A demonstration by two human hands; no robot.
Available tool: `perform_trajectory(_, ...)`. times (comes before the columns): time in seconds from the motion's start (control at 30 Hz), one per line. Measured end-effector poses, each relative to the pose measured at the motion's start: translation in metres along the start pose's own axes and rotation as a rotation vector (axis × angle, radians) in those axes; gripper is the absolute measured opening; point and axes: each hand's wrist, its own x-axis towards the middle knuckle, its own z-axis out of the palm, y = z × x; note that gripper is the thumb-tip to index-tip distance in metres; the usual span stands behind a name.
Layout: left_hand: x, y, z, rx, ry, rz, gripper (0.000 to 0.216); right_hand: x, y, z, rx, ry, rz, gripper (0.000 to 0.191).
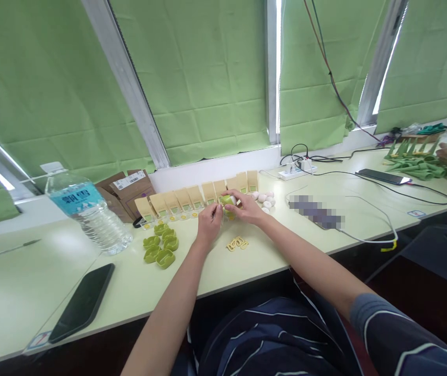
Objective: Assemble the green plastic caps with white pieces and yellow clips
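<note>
Presently the small green-and-white rounded plastic piece (pixel 227 200) sits clamped between the fingers of left hand (pixel 208 222) and right hand (pixel 247 208) just above the pale counter (pixel 325 245), before a row of standing tan card packets (pixel 184 201), with loose green plastic shells (pixel 161 249) and white egg-shaped pieces (pixel 264 198) lying untouched alongside.

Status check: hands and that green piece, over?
Holding green piece: left hand, right hand both shut. Row of tan packets just behind. Loose green clips near left hand.

Beyond the fingers (pixel 216 211), passage is blocked by a row of packets (pixel 192 198); bare tabletop (pixel 286 245) is left nearer, beside yellow pieces (pixel 237 243).
</note>
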Motion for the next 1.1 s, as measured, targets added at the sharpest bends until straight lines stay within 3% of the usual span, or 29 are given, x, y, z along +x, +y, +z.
perform_trajectory(0.17,-0.001,-0.004,0.001,-0.027,-0.008,-0.022,0.034,0.000,-0.002,0.003,0.009,-0.013,-0.047,0.048)
perform_trajectory(0.33,0.002,-0.009,-0.005,-0.012,-0.032,-0.005,0.036,0.000,0.001,0.001,0.047,0.001,0.007,0.051)
perform_trajectory(0.57,0.002,-0.012,-0.003,-0.052,-0.075,-0.093,0.032,0.002,0.009,0.002,0.069,0.073,0.025,0.061)
perform_trajectory(0.77,0.002,-0.007,-0.001,-0.091,-0.033,-0.205,0.032,0.003,0.009,0.006,0.040,0.120,0.005,0.053)
perform_trajectory(0.93,0.004,-0.003,-0.004,-0.004,-0.062,-0.183,0.038,0.002,0.009,0.006,-0.040,0.096,-0.064,0.050)
perform_trajectory(1.1,0.003,-0.003,-0.006,-0.018,-0.092,-0.199,0.040,0.001,0.012,0.007,-0.065,0.094,-0.036,0.050)
